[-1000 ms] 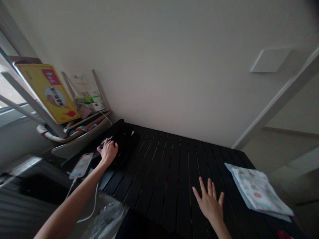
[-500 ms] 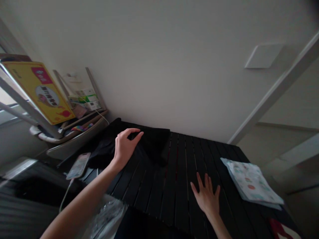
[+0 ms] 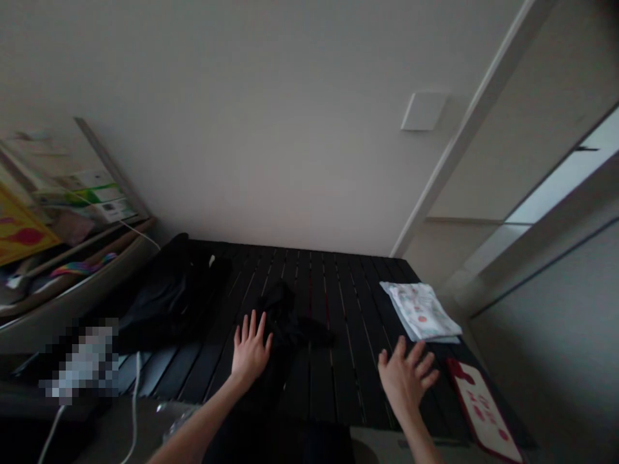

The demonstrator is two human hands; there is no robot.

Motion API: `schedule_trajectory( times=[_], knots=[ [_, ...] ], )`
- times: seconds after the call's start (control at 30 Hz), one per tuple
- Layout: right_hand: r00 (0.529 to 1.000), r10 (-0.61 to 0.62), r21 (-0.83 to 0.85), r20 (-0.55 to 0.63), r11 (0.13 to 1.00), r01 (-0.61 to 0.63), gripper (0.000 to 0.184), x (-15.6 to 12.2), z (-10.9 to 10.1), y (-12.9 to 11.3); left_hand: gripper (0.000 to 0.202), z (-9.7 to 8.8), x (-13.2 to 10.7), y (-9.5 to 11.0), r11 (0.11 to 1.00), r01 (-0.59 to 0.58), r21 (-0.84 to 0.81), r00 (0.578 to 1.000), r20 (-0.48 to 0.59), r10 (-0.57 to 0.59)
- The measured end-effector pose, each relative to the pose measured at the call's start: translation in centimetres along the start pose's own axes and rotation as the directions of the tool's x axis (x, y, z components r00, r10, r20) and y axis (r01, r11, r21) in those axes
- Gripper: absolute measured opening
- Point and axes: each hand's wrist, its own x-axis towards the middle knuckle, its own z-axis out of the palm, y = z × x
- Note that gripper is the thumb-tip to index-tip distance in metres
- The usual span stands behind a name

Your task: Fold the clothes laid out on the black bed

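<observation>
A crumpled black cloth (image 3: 285,322), perhaps a garment, lies on the black slatted table (image 3: 348,380). My left hand (image 3: 250,348) is beside the cloth's left edge, palm down with its fingers spread and holding nothing. Off to the right, my right hand (image 3: 406,377) is open too, fingers apart, over the slats just below a folded white printed cloth (image 3: 420,311). A heap of dark fabric (image 3: 159,290) rests at the table's left end. Whether my left fingers touch the black cloth I cannot tell.
A red-and-white flat item (image 3: 485,409) lies along the right edge. On the left, a pixelated object (image 3: 87,361) has a white cable (image 3: 137,406) near it. A rack with boxes (image 3: 104,196) stands at the far left. The pale wall (image 3: 271,129) borders the table's back.
The view has swung right. My left hand, earlier curled above dark cloth, is now lower and spread out. Black cloth now lies crumpled mid-table, separate from the heap. My right hand remains open.
</observation>
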Motion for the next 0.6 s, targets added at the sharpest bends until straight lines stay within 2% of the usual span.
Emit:
schedule_trajectory(
  times=[0.07,0.13,0.23,0.33,0.47,0.53,0.6],
  knots=[
    [0.982,0.186,0.001,0.019,0.983,-0.186,0.063,0.6,-0.9,3.6,0.056,1.0,-0.8,-0.3,0.993,-0.050,0.110,0.997,-0.058,0.057],
    [0.939,0.338,-0.010,0.057,0.941,-0.338,0.066,1.3,-1.4,7.2,0.056,1.3,-0.9,-0.4,0.986,-0.051,0.156,0.995,-0.080,0.064],
    [0.886,0.449,-0.026,0.115,0.893,-0.449,0.066,1.8,-1.4,11.4,0.056,1.2,-0.6,-0.3,0.982,-0.053,0.179,0.993,-0.095,0.071],
    [0.893,0.416,-0.013,0.169,0.907,-0.420,0.068,1.7,-0.8,13.7,0.056,1.1,-0.7,-0.4,0.980,-0.059,0.190,0.990,-0.116,0.082],
    [0.887,0.406,0.058,0.218,0.902,-0.427,0.071,1.9,-0.9,15.1,0.055,1.1,-1.1,-0.6,0.981,-0.079,0.177,0.986,-0.128,0.103],
    [0.864,0.379,0.196,0.332,0.868,-0.456,0.072,2.2,-2.1,15.2,0.055,1.0,-1.3,-0.6,0.983,-0.080,0.167,0.986,-0.128,0.102],
    [0.855,0.283,0.446,0.435,0.757,-0.478,0.071,2.1,-4.2,14.6,0.055,0.9,-1.4,-0.7,0.984,-0.077,0.163,0.987,-0.130,0.099]
  ],
)
